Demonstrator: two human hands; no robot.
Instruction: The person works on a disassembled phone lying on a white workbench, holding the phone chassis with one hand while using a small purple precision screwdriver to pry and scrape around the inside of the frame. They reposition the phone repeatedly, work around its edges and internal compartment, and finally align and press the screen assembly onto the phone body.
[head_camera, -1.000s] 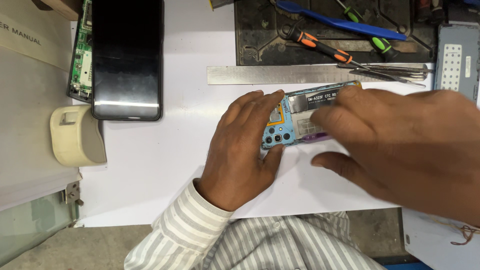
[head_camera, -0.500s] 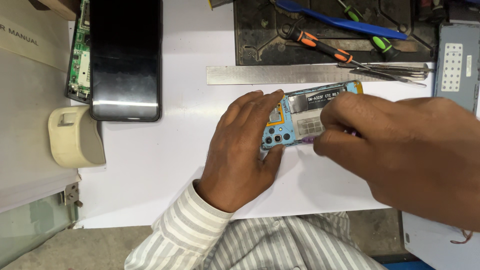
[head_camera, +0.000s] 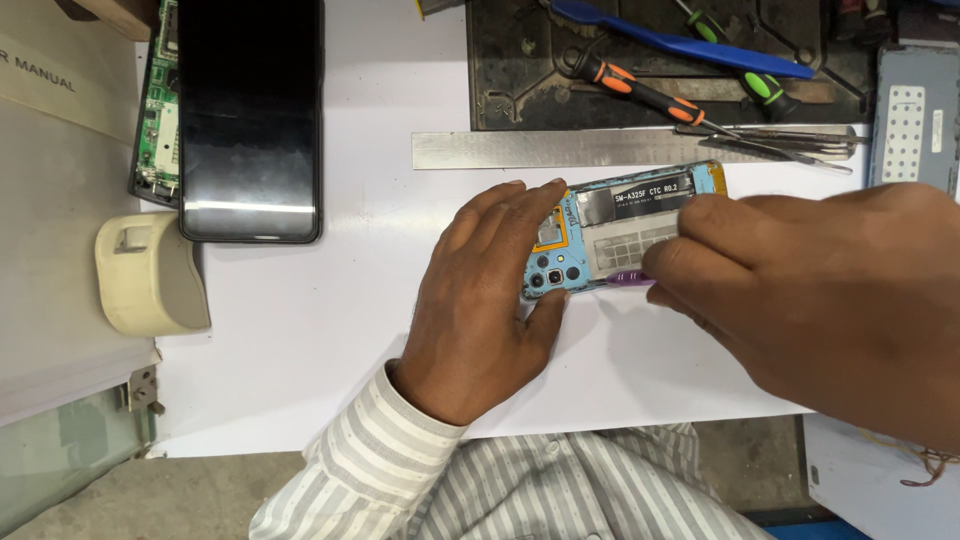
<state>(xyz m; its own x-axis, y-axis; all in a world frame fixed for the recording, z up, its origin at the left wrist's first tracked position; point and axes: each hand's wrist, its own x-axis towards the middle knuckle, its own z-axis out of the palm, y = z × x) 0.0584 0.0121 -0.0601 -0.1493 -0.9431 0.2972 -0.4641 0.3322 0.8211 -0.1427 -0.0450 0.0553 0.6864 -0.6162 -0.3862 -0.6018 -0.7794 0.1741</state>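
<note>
An opened phone (head_camera: 615, 235) with a light blue frame lies back-up on the white sheet (head_camera: 330, 330), its battery and camera lenses showing. My left hand (head_camera: 490, 290) presses flat on the phone's left end, fingers spread over the camera corner. My right hand (head_camera: 820, 290) covers the phone's right end and pinches a thin purple tool (head_camera: 628, 277), whose tip rests on the phone's lower edge near the battery.
A steel ruler (head_camera: 560, 148) lies just beyond the phone. Behind it a dark mat (head_camera: 520, 80) carries screwdrivers (head_camera: 640, 92) and a blue pry tool (head_camera: 680, 40). A black phone screen (head_camera: 250, 120) over a circuit board and a cream tape dispenser (head_camera: 150, 275) sit left.
My right hand has drawn back slightly to the right, exposing more of the battery and the purple tool tip. My left hand has stayed put on the phone.
</note>
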